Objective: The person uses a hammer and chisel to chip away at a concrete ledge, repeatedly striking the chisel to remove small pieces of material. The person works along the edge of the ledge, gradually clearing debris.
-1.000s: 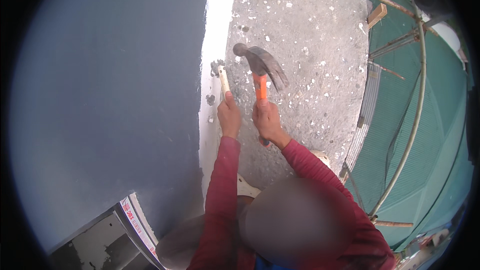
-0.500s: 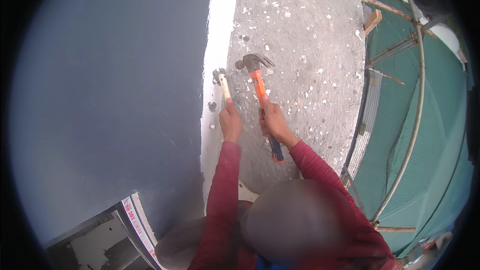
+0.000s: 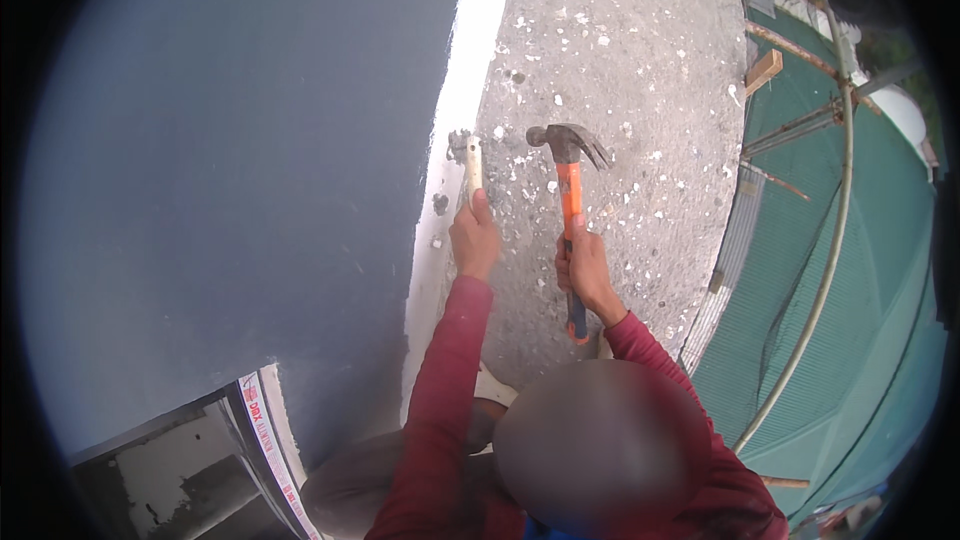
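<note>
My right hand [image 3: 588, 265] is wrapped around the orange and dark blue handle of a claw hammer [image 3: 570, 185]. Its dark metal head is raised over the concrete, with the face toward the wall and the claw to the right. A slim off-white handle [image 3: 474, 165] with a small hole near its end sticks up from my left hand [image 3: 475, 240], whose fingers are closed on it. Whatever lies at its other end is hidden. Beside it, a rough grey chipped patch [image 3: 458, 145] breaks the white strip [image 3: 455, 100] at the wall's foot. The hammer head is apart from the handle.
A dark blue-grey wall [image 3: 250, 170] rises on the left. The rough concrete ledge [image 3: 640, 70] is strewn with white chips. Along its right edge run scaffold poles [image 3: 845, 170], green netting [image 3: 800, 340] and a wood block [image 3: 765, 71]. A window opening [image 3: 180, 470] is at lower left.
The hammer head has swung rightward, away from the off-white handle, with my right hand. The view has shifted slightly, and my left hand keeps its hold beside the chipped patch.
</note>
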